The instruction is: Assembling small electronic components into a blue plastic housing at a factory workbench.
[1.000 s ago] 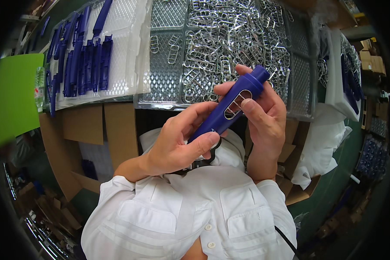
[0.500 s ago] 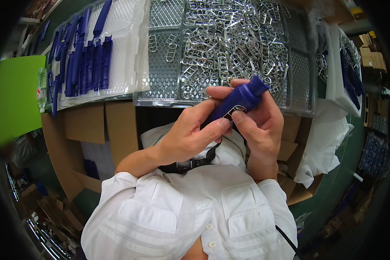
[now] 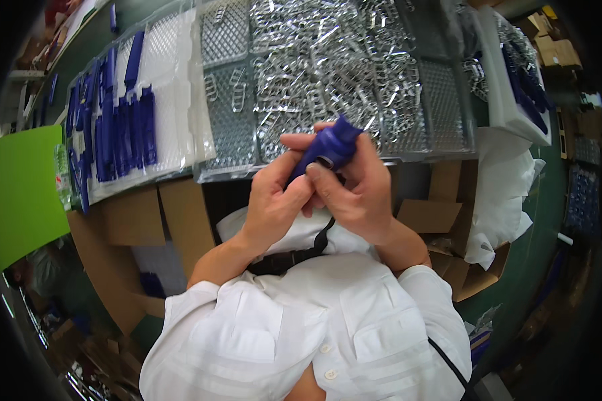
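Currently both my hands are closed around one blue casing [image 3: 336,142], held in front of my white shirt [image 3: 321,294]. Casing sits tilted, notched end up and to the right; in view that end overlaps the near edge of the clear tray [image 3: 227,140].

Left hand [image 3: 272,194]: wrapped about the lower part, thumb lying along the near side. Right hand [image 3: 356,194]: grasping the upper part from the right, fingers passing behind, thumb bent in beside the dark opening [image 3: 324,162]. Thumbs close together. Opening mostly covered; cannot tell what sits inside it.

Beyond my hands: heap of shiny metal frames [image 3: 334,67] across the tray's middle, a few loose ones at its left side. Farther left, blue half-shells [image 3: 125,137], set roughly in rows on a pale sheet [image 3: 175,127]. Left of those, a clear bottle [image 3: 61,175] and a bright green board [image 3: 21,194]. Open cardboard box [image 3: 177,210] below, at left. Over on the right, white plastic wrapping [image 3: 498,194] hangs below a white container [image 3: 505,100] with more blue pieces.
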Demonstrator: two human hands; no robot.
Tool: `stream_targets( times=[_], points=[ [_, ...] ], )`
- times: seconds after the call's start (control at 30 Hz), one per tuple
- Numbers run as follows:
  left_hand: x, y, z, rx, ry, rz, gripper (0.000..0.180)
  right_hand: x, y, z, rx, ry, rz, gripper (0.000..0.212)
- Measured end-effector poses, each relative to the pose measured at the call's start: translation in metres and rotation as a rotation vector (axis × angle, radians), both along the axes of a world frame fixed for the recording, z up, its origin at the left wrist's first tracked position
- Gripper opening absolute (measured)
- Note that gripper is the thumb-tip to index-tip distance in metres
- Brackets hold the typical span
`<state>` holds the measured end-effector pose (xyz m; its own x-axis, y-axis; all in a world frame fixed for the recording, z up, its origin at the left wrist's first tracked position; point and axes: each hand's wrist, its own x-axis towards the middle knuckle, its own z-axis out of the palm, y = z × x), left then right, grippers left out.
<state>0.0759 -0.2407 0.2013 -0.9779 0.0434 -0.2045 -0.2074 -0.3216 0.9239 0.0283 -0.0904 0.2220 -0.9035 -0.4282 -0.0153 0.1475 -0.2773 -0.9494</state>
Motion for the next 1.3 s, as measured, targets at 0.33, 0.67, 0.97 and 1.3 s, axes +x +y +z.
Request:
stream_targets(
  times=[0.33,0.67,0.97,1.3],
  points=[
    [0.0,-0.015,0.016,0.174,-0.168,-0.053,0.03,0.022,0.004,-0.004,-0.093,-0.002,0.089,0.031],
    [-0.01,-0.003,0.014,0.272,-0.263,-0.29,0.025,0.02,0.027,-0.028,-0.412,0.207,0.075,0.04],
    [-0.005,-0.002,0.023,0.242,-0.197,-0.339,0.034,0.005,0.046,-0.028,-0.223,0.122,0.195,0.031],
    [0.002,-0.017,0.015,0.227,-0.089,-0.111,0.051,-0.014,0.056,-0.006,-0.131,-0.073,-0.375,0.017]
  ],
)
